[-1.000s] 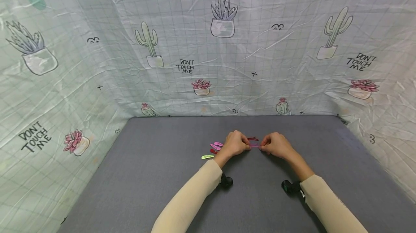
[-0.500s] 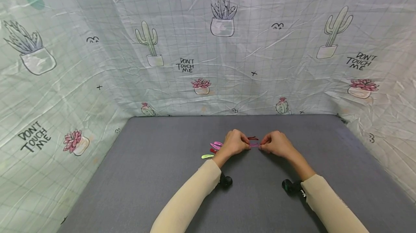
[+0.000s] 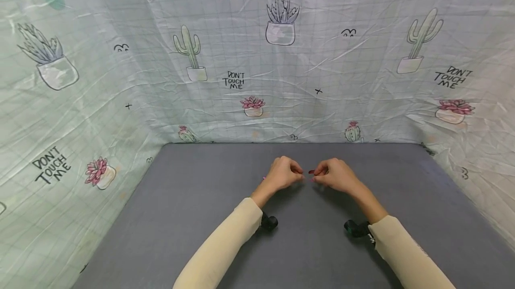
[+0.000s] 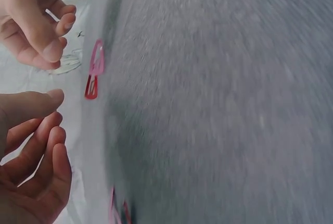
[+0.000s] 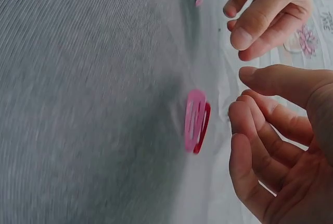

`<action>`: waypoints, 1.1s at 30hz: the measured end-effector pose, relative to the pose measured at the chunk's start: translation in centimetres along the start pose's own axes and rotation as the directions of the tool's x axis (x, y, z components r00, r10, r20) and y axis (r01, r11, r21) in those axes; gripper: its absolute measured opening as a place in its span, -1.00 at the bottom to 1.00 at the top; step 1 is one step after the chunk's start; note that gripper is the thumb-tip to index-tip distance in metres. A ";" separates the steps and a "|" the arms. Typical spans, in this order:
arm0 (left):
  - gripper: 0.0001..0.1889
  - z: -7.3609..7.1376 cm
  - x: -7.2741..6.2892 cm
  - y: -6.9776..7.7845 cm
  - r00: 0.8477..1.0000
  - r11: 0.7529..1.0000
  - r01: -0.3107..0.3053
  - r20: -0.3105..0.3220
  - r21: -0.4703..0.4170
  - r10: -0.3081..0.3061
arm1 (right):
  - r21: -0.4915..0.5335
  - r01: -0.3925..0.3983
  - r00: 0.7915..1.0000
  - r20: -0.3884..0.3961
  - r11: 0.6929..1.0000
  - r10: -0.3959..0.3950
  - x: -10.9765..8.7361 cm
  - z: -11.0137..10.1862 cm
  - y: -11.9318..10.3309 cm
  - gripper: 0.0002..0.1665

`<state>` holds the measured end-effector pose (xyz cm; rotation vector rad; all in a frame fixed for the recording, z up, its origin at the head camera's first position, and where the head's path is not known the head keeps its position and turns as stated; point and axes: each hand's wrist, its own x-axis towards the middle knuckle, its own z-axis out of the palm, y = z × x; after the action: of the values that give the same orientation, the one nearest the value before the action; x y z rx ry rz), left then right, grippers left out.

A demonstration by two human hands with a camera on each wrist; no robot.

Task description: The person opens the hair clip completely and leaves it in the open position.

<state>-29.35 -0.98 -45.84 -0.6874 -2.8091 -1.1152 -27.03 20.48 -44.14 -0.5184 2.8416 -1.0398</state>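
Observation:
A pink snap hair clip (image 5: 192,120) lies on the grey table beside a red hair clip (image 5: 206,122), partly overlapping it in both wrist views. My left hand (image 3: 281,173) hovers by them from the left, fingers loosely bent, with nothing between thumb and fingertips. Opposite it, my right hand (image 3: 337,176) also holds nothing. It stands apart from the clips in the right wrist view, thumb and fingers slightly parted. In the head view the right fingers hide most of both clips, leaving the red one's tip (image 3: 311,172) showing.
More clips lie by my left wrist, mostly hidden in the head view; a pink clip (image 4: 113,208) and a dark red clip (image 4: 126,212) show at the left wrist view's bottom edge. A patterned cloth (image 3: 281,119) hangs behind the grey table (image 3: 201,217).
Both hands have let go of the pink clip they pinched at its ends. My left hand has shifted left, covering most of the other clips; my right hand has moved slightly left.

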 end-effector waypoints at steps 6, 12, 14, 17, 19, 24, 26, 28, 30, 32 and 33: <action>-0.83 -1.6 -0.9 -1.0 1.000 0.998 0.008 0.004 -0.062 -0.008 | -0.002 0.015 1.000 -0.003 1.000 -0.015 0.5 0.8 -1.0 -0.90; -0.84 -2.7 -2.0 -2.2 1.000 0.996 0.024 -0.008 -0.085 -0.025 | 0.010 0.023 1.000 0.003 1.000 -0.023 1.2 1.8 -1.9 -0.92; -0.85 -3.3 -2.5 -2.7 0.999 0.995 0.032 -0.008 -0.100 -0.033 | 0.013 0.031 0.999 0.008 0.999 -0.031 1.4 2.3 -2.2 -0.92; -0.86 -4.2 -3.3 -3.5 0.999 0.994 0.044 -0.022 -0.101 -0.047 | 0.022 0.046 0.999 0.013 0.999 -0.046 1.8 3.1 -2.9 -0.94; -0.88 -4.8 -3.9 -4.0 0.998 0.996 0.045 -0.040 -0.081 -0.049 | 0.029 0.061 0.998 0.013 0.998 -0.061 2.0 3.6 -3.3 -0.94; -0.90 -6.3 -5.3 -5.6 0.996 0.997 0.038 -0.075 -0.067 -0.043 | 0.051 0.089 0.996 0.021 0.995 -0.090 2.5 4.9 -4.4 -0.95; -0.91 -6.9 -5.9 -6.1 0.995 0.996 0.046 -0.082 -0.074 -0.052 | 0.063 0.099 0.994 0.029 0.993 -0.101 2.6 5.4 -4.8 -0.95; -0.91 -7.3 -6.5 -6.5 0.994 0.995 0.057 -0.084 -0.082 -0.064 | 0.073 0.101 0.994 0.038 0.992 -0.104 2.8 6.0 -5.2 -0.95; -0.90 -7.7 -7.0 -6.8 0.993 0.993 0.074 -0.085 -0.086 -0.082 | 0.081 0.107 0.993 0.037 0.991 -0.111 2.9 6.5 -5.4 -0.95; -0.91 -7.9 -7.5 -7.2 0.992 0.993 0.083 -0.085 -0.086 -0.090 | 0.085 0.112 0.993 0.036 0.990 -0.116 3.2 7.1 -5.6 -0.95; -0.91 -7.9 -7.7 -7.4 0.992 0.993 0.082 -0.086 -0.083 -0.089 | 0.086 0.112 0.993 0.034 0.990 -0.115 3.3 7.4 -5.6 -0.95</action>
<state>-26.42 -13.96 -46.24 -0.5125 -2.7550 -1.2452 -27.15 10.79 -46.08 -0.6923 2.7486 -1.1481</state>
